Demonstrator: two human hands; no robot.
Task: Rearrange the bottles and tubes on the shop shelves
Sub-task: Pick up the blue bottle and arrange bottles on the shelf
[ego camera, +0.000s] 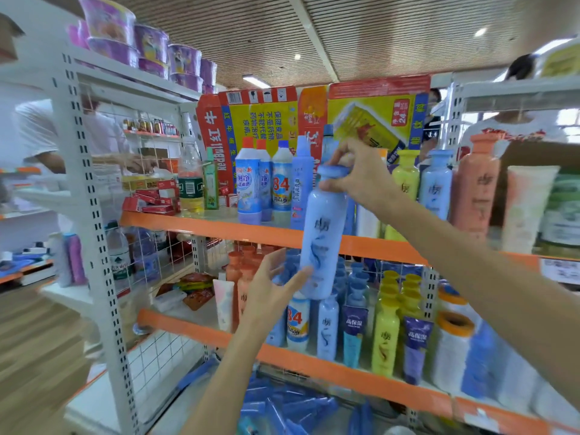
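Observation:
My right hand [357, 171] grips the blue cap of a tall pale-blue bottle [323, 227], which hangs in front of the upper orange-edged shelf [219, 226]. Beneath it, my left hand [270, 293] has its fingers spread, and its fingertips touch the bottle's lower side. On the upper shelf stand cleaner bottles [249, 183], then yellow [405, 180], blue [436, 183] and orange [477, 189] bottles and a white tube [524, 208]. The lower shelf [301, 361] holds several blue, yellow and orange bottles and purple tubes [416, 350].
A flattened red and yellow carton [314, 117] backs the upper shelf. White perforated uprights [91, 215] frame the left side. Purple noodle cups [147, 42] stand on the top shelf. A person in white [40, 136] is behind the left rack. Blue packets [282, 403] fill the bottom level.

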